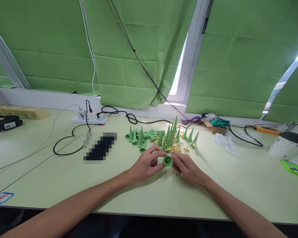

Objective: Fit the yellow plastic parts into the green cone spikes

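Between my hands is a green plastic watering spike [168, 161], its round open end turned toward me. My left hand [148, 162] is closed on its left side, thumb below and fingers above. From the right, my right hand [186, 165] pinches at the same piece; its fingertips are partly hidden. Just beyond my hands stand several green cone-shaped spikes [175, 125] with pointed tips up. Small yellow plastic valve pieces [176, 147] lie scattered among them. Green tube-shaped parts [154, 135] are heaped to the left of the cones.
Left of the pile lies a pixelated dark object [100, 148]. A white power strip [89, 119] with black cables stands near the wall. A small cardboard box [215, 128], a clear plastic bag [225, 143], a white cup [288, 145] and a green phone [295, 169] are on the right.
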